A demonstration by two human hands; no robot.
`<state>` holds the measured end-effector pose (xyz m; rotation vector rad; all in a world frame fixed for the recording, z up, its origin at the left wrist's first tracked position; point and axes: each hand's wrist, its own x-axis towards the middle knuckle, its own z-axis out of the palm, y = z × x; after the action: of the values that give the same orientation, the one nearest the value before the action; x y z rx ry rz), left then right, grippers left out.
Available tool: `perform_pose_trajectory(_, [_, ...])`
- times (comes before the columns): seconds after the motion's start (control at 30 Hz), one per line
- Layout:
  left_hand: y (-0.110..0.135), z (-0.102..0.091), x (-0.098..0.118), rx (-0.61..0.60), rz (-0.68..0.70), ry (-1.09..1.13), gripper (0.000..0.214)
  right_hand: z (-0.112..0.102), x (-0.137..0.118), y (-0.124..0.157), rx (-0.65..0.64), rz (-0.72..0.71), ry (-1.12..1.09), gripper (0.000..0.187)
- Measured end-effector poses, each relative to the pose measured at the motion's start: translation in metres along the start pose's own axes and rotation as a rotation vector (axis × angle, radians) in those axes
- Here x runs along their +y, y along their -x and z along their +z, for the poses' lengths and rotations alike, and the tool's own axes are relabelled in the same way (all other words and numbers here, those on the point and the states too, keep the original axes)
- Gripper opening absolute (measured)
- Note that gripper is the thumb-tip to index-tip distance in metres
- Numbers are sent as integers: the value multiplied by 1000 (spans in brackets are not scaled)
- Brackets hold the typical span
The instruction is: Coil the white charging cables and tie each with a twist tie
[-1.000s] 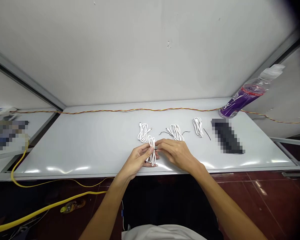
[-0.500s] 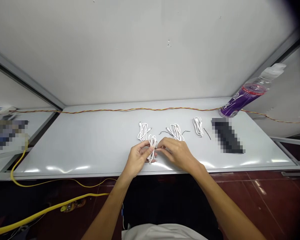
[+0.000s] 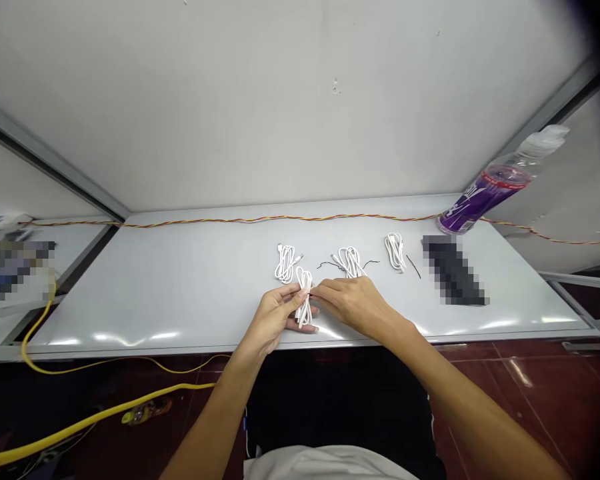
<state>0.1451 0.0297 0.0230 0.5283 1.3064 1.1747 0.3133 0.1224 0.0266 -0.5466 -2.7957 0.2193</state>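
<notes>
A looped white cable (image 3: 305, 309) stands nearly upright in the air above the near part of the white table (image 3: 155, 310), closed in the left hand (image 3: 273, 319), whose thumb and fingers wrap around it and hide its middle. The right hand (image 3: 353, 305) reaches in from the right, its fingertips (image 3: 316, 290) at the bundle; whether they pinch it or only touch, I cannot tell. Its cable ends are hard to make out. Farther off lie three more white cable bundles (image 3: 395, 253), with thin black wires (image 3: 414, 267) near them. A pixelated dark object (image 3: 453, 272) sits right of them, unreadable, beside a tilted plastic bottle (image 3: 487, 197) with a purple label.
</notes>
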Motion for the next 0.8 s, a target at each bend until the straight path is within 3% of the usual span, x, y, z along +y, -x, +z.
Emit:
perform_pose_trajectory(0.23, [0, 1, -1, -4, 4, -13, 38, -10, 2, -4, -95, -11, -7, 25])
perform_pose_trajectory(0.43, [-2, 0, -9, -18, 120, -33, 41, -8, 2, -4, -64, 121, -460, 22])
perform_pose_trajectory(0.8, [-3, 2, -16, 61, 379, -164, 36, -2, -2, -4, -40, 319, -1128, 22])
